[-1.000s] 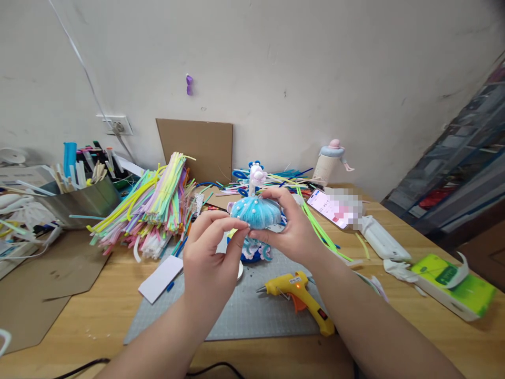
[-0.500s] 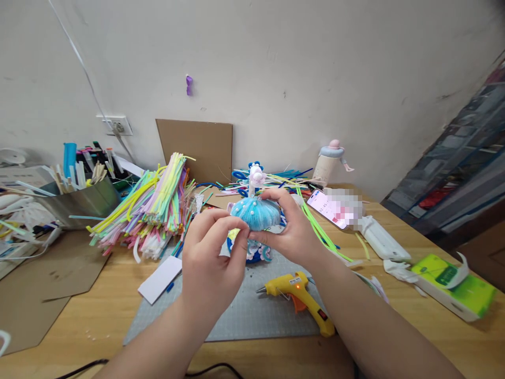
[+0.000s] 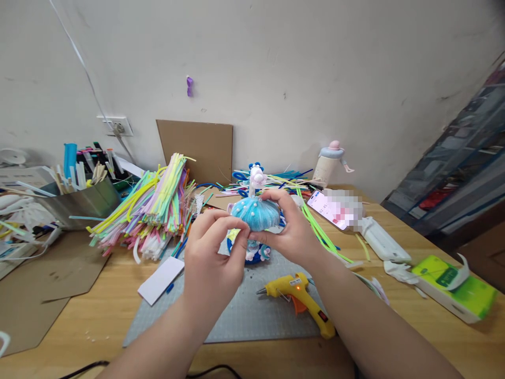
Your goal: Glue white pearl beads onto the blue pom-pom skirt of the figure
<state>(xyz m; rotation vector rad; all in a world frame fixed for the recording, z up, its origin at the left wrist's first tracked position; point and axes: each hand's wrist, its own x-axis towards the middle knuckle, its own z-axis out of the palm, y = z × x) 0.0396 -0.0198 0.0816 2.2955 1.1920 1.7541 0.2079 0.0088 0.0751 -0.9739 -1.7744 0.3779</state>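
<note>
Head view: one blue fuzzy dome, white-beaded, at dial centre, held over the grey cutting mat; presumably light, soft and easily crushed, beads delicate; best held by its rim. Right hand, four o'clock: clamped on the dome, fingers above, thumb beneath. Left hand, eight o'clock: thumb and forefinger together at the lower edge, anything between them hidden. Forearms: slanting in from four and eight. Yellow glue gun: five o'clock. Pipe-cleaner bundle: nine o'clock.

The blue dome looks fuzzy, the glue gun smooth plastic.
</note>
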